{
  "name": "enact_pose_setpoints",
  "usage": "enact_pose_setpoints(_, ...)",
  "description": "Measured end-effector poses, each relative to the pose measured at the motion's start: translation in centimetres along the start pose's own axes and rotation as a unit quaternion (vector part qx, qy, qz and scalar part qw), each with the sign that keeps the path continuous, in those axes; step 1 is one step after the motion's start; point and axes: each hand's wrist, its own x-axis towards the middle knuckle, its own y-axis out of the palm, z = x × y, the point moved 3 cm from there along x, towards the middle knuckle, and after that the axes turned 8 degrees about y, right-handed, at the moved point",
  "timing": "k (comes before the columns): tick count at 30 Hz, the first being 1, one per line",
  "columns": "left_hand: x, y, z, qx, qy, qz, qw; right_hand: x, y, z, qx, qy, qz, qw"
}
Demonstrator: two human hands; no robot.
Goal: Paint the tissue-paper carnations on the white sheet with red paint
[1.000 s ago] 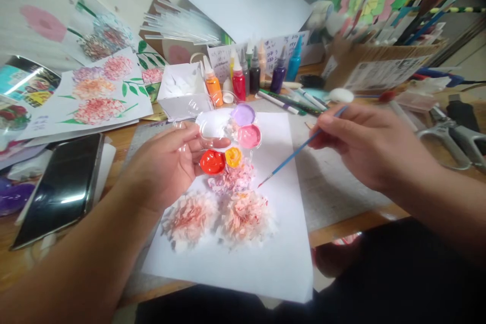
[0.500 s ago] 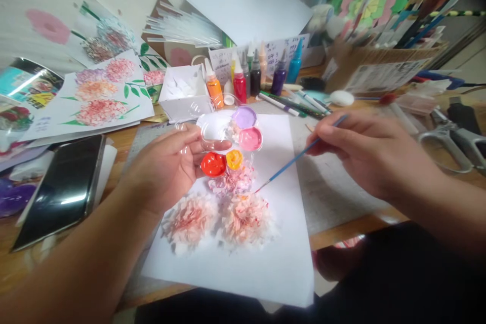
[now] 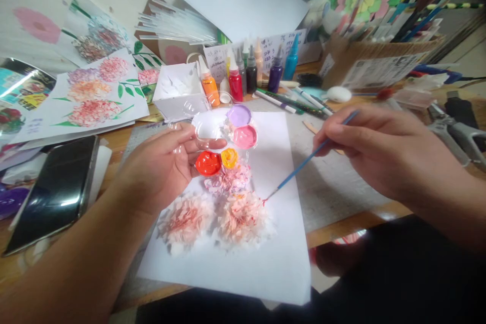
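While our right hand (image 3: pixel 374 152) pinches a blue-handled brush (image 3: pixel 304 163) between closed fingers and thumb, its red-wet tip meets the petals at the upper right of the right-hand flower (image 3: pixel 243 217). Our left hand (image 3: pixel 167 167) is partly curled, its fingers stretched along a clear palette (image 3: pixel 208 129) that it holds up; just how they grip beneath we cannot tell. In the wells we see red paint (image 3: pixel 208 163), yellow paint (image 3: pixel 229 158), pink paint (image 3: pixel 245 136) and lilac paint (image 3: pixel 239 115). The right-hand flower is pale, ruffled and pink at heart, and it lies on a white sheet (image 3: pixel 266 273) at the front edge of the bench (image 3: pixel 337 229), just beside a similar left-hand flower (image 3: pixel 186 217). Behind these two sits a pinker flower (image 3: pixel 233 180), partly covered by the palette. A grey mat (image 3: pixel 322 202) lies under the sheet. Toward the bench's back edge stand paint bottles (image 3: pixel 236 85), with a white paper box (image 3: pixel 182 107) to their left. A dark phone (image 3: pixel 53 192) lies on the bench's left side, and at the back right corner a cardboard box (image 3: pixel 383 71) bristles with brushes and pens.
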Motion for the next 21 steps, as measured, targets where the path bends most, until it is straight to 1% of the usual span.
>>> enact_pose_setpoints(2,0.0,0.0,0.0,-0.001,-0.002,-0.003,1.0,-0.3,-0.1,0.4,-0.008,-0.002,0.0,1.0)
enact_pose_setpoints(6,-0.1,0.1,-0.1,0.005,0.003,0.002,1.0,-0.9,-0.2,1.2,-0.045,-0.015,-0.018,0.999)
enact_pose_setpoints(12,-0.3,0.3,-0.2,0.001,0.003,0.005,1.0,-1.7,0.3,1.7,-0.077,-0.033,0.03,0.996)
enact_pose_setpoints(17,-0.6,0.5,-0.3,-0.014,0.003,-0.017,1.0,-2.2,-0.1,2.3,-0.088,-0.057,-0.008,0.994)
enact_pose_setpoints(21,-0.5,0.6,-0.4,-0.006,0.006,-0.016,1.0,-2.2,0.4,2.4,-0.103,-0.058,0.019,0.993)
